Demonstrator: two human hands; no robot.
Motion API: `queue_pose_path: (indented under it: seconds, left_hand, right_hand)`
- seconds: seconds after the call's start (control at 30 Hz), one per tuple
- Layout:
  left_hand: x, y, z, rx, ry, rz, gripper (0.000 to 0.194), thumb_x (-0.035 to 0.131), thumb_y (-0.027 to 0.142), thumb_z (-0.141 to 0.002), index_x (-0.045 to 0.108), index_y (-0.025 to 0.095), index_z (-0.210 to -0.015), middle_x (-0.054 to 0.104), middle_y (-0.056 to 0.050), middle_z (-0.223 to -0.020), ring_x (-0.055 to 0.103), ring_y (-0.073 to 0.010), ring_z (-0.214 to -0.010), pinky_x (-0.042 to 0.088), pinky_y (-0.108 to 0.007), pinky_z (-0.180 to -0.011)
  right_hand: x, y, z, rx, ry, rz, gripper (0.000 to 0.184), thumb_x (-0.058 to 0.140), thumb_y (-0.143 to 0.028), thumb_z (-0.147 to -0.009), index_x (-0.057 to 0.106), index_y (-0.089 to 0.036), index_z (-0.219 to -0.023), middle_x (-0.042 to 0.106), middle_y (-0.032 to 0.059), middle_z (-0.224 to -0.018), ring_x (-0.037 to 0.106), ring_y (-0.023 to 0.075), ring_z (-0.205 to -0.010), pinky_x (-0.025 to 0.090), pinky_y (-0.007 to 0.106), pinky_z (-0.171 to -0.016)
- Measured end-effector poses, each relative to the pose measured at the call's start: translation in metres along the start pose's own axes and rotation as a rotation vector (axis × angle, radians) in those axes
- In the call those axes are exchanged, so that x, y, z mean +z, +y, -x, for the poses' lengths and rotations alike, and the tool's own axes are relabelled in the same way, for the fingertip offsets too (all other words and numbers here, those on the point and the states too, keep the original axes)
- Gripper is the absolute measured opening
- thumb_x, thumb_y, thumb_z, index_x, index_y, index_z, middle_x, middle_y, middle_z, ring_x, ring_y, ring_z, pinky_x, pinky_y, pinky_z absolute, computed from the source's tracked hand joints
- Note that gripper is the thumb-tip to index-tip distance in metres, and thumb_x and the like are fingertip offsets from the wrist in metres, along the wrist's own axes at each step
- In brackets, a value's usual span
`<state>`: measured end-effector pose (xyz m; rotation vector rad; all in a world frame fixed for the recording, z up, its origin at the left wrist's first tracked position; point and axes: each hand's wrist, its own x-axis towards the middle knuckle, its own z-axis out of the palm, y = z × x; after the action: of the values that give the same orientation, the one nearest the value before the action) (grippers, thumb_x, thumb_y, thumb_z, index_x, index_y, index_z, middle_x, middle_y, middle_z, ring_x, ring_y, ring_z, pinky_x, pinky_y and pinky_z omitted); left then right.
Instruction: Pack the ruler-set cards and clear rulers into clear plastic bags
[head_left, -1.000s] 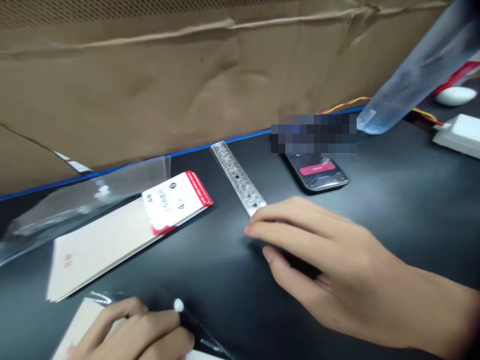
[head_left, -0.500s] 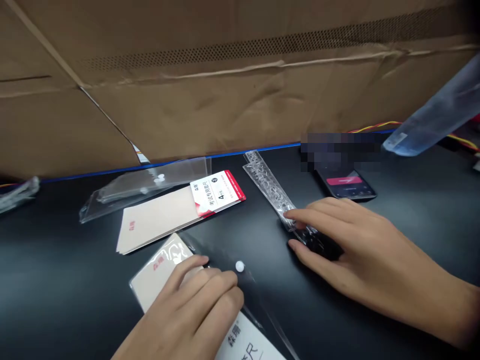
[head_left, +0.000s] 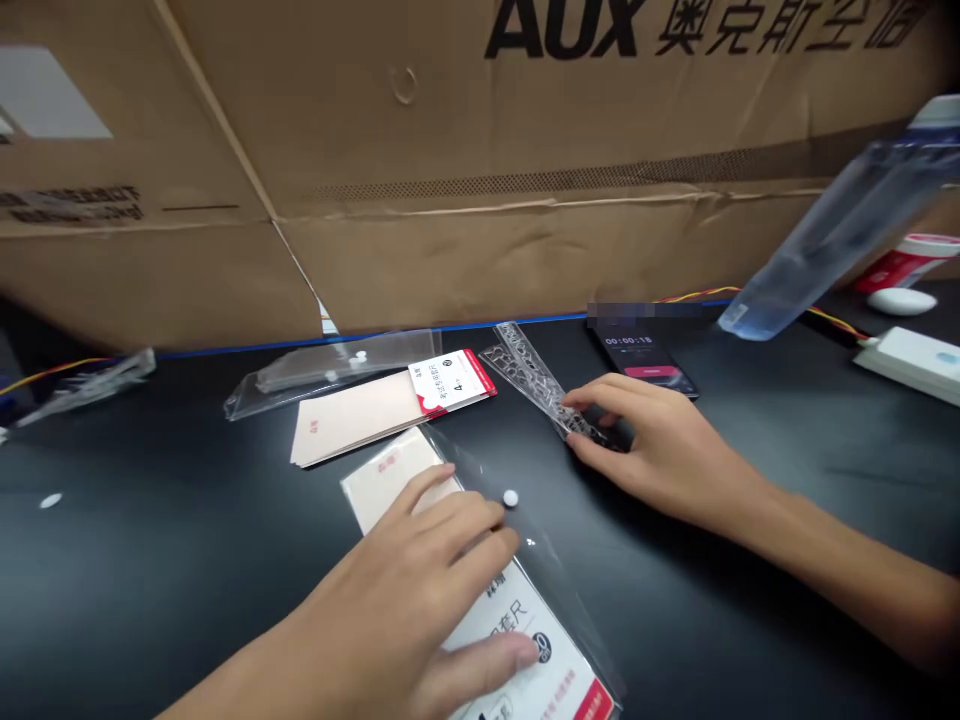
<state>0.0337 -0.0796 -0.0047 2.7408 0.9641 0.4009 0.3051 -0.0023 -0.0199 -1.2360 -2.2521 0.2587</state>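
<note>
My left hand [head_left: 442,565] lies with fingers spread over a clear plastic sleeve [head_left: 559,575], which has a printed card [head_left: 517,620] inside it and a white snap button. The sleeve lies slanted on the dark table. My right hand [head_left: 645,440] has its thumb and forefinger closed on the near end of several clear plastic rulers [head_left: 525,375], whose far ends fan slightly apart. A stack of cards [head_left: 360,415] with a red and white header lies beyond my left hand. Behind it are more clear sleeves [head_left: 300,370] with white buttons.
A phone [head_left: 645,365] showing a timer lies beyond my right hand. A clear bottle [head_left: 817,240] leans at the right, near a white box [head_left: 911,365]. A large cardboard box [head_left: 465,260] walls off the back. A small white disc [head_left: 51,500] lies at the left.
The view has shifted, showing more of the cardboard box and the bottle. My left thumb now shows across the card. My right thumb and forefinger have closed on the rulers.
</note>
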Motion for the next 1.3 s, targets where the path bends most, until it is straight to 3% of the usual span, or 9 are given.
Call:
queue_pose_path:
  seconds: [0.27,0.5,0.63,0.83,0.9,1.0,1.07,1.17,1.3]
  left_hand:
    - [0.003,0.008,0.009,-0.045,-0.036,0.025,0.038,0.056,0.048,-0.099,0.063,0.022,-0.127,0.060,-0.012,-0.139,0.057,-0.0264,-0.129,0.027,-0.055,-0.123]
    - [0.002,0.012,0.018,-0.038,0.009,0.016,0.039,0.059,0.045,-0.098,0.061,0.019,-0.127,0.059,-0.014,-0.140,0.055,-0.0275,-0.130,0.040,-0.047,-0.117]
    - [0.007,0.013,0.017,-0.055,0.030,0.001,0.042,0.059,0.048,-0.097,0.059,0.017,-0.126,0.060,-0.014,-0.137,0.057,-0.0282,-0.125,0.048,-0.043,-0.109]
    - [0.013,0.016,0.010,-0.097,0.143,0.002,0.036,0.058,0.052,-0.097,0.063,0.016,-0.101,0.068,-0.009,-0.106,0.064,-0.0259,-0.097,0.055,-0.042,-0.089]
    - [0.009,0.018,0.013,-0.084,0.128,0.055,0.035,0.061,0.051,-0.096,0.062,0.018,-0.110,0.068,-0.008,-0.114,0.064,-0.0246,-0.104,0.053,-0.039,-0.094]
    - [0.004,0.017,0.023,-0.106,0.095,0.139,0.032,0.059,0.037,-0.099,0.055,0.023,-0.128,0.062,-0.006,-0.133,0.060,-0.0204,-0.121,0.048,-0.032,-0.105]
    - [0.004,0.013,0.030,-0.162,0.111,0.158,0.027,0.055,0.028,-0.101,0.054,0.024,-0.127,0.061,-0.005,-0.135,0.060,-0.0178,-0.120,0.049,-0.028,-0.104]
    - [0.008,0.008,0.037,-0.234,0.135,0.133,0.018,0.057,0.031,-0.101,0.057,0.023,-0.117,0.064,-0.006,-0.127,0.063,-0.0189,-0.112,0.052,-0.030,-0.097]
    - [0.006,0.008,0.040,-0.234,0.077,0.085,0.026,0.058,0.043,-0.100,0.062,0.024,-0.117,0.064,-0.006,-0.130,0.063,-0.0228,-0.115,0.052,-0.035,-0.099]
  right_hand:
    - [0.002,0.004,0.000,-0.011,-0.002,-0.015,0.024,0.064,-0.023,-0.086,0.071,-0.017,-0.109,0.072,0.0088,-0.105,0.068,0.0226,-0.087,0.057,0.036,-0.078]
    - [0.003,0.005,0.001,-0.032,0.029,-0.024,0.024,0.063,-0.021,-0.086,0.069,-0.018,-0.109,0.071,0.0086,-0.106,0.068,0.0239,-0.091,0.055,0.038,-0.082]
    - [0.004,-0.012,0.009,-0.139,0.081,-0.064,0.020,0.061,-0.023,-0.091,0.068,-0.019,-0.110,0.070,0.0089,-0.109,0.067,0.0239,-0.099,0.053,0.039,-0.089]
    - [0.016,-0.049,0.026,-0.178,-0.183,-0.252,0.026,0.063,-0.033,-0.095,0.065,-0.020,-0.117,0.070,0.0056,-0.106,0.064,0.0201,-0.097,0.052,0.034,-0.086]
    - [0.017,-0.052,0.028,-0.201,-0.234,-0.302,0.025,0.062,-0.034,-0.096,0.066,-0.021,-0.117,0.069,0.0059,-0.108,0.063,0.0200,-0.100,0.052,0.033,-0.089]
    - [0.015,-0.048,0.028,-0.240,-0.252,-0.362,0.029,0.060,-0.031,-0.098,0.064,-0.021,-0.125,0.066,0.0070,-0.119,0.062,0.0189,-0.108,0.050,0.032,-0.097]
    - [0.014,-0.045,0.027,-0.277,-0.262,-0.362,0.031,0.059,-0.030,-0.099,0.063,-0.022,-0.129,0.064,0.0079,-0.125,0.060,0.0191,-0.113,0.048,0.032,-0.100]
    - [0.015,-0.045,0.028,-0.341,-0.293,-0.332,0.031,0.058,-0.029,-0.100,0.064,-0.022,-0.129,0.065,0.0084,-0.126,0.059,0.0195,-0.115,0.048,0.033,-0.101]
    - [0.016,-0.047,0.029,-0.376,-0.296,-0.280,0.034,0.059,-0.028,-0.099,0.064,-0.022,-0.133,0.065,0.0091,-0.127,0.060,0.0205,-0.115,0.048,0.035,-0.101]
